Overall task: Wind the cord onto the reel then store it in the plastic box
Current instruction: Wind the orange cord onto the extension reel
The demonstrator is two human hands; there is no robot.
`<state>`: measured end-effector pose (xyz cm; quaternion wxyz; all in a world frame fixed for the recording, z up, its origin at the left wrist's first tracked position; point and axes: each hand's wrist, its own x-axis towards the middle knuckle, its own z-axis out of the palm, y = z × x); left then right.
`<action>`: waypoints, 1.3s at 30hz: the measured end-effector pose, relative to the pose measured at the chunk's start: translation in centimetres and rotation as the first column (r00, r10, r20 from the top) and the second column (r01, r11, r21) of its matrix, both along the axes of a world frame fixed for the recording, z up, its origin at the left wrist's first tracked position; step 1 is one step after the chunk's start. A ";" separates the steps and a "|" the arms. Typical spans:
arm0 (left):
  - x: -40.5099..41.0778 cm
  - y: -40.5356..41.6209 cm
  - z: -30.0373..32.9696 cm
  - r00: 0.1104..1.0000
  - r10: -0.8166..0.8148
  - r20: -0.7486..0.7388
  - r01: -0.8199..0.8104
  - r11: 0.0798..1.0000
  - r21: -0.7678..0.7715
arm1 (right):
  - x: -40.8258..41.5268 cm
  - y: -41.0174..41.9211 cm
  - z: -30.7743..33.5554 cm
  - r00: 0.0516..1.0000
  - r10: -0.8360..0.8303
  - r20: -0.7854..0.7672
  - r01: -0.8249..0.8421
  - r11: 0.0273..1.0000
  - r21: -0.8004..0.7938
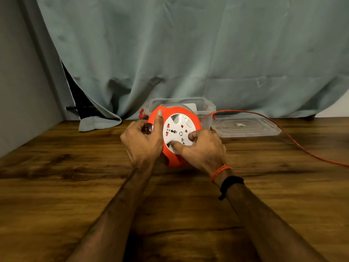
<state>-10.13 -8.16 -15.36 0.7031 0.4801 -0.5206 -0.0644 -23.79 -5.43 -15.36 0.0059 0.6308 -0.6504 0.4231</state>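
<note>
Our left hand (pixel 141 142) grips the reel (pixel 175 137) mid-counter while our right hand (pixel 204 148) pinches its white dial, the cord (pixel 294 142) trailing right past the plastic box (pixel 205 106) and lid (pixel 245 127) on the wooden counter (pixel 75 186) beneath a grey-green curtain (pixel 188 53).

I see a glossy orange-and-white plastic reel (pixel 180 129), clear plastic box (pixel 204 108), wood-grain table (pixel 75 176), matt cloth curtain (pixel 188 53)

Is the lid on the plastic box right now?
No, the lid lies flat on the table to the right of the open plastic box.
</note>
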 end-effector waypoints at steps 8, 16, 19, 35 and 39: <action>0.5 -0.2 0.2 0.999 0.035 -0.040 -0.033 0.998 0.057 | -1.9 0.7 1.4 0.991 0.048 -0.123 -0.067 0.986 -0.155; 0.5 -0.2 0.1 0.994 -0.102 0.046 0.101 0.994 0.035 | -3.6 0.7 1.7 0.861 0.195 -0.470 -0.278 0.954 -0.114; 0.3 -0.1 0.0 0.987 -0.142 0.071 0.140 0.990 0.033 | -3.7 0.5 1.5 0.843 0.179 -0.508 -0.268 0.957 -0.108; -0.5 -0.2 -0.3 0.997 0.015 -0.076 -0.014 1.000 0.014 | -0.5 0.0 -0.3 0.968 -0.142 -0.205 0.100 0.974 -0.201; 0.3 -0.5 -0.3 0.999 -0.006 -0.052 0.009 0.998 0.055 | -1.6 0.0 0.5 0.974 -0.035 -0.222 0.001 0.989 -0.151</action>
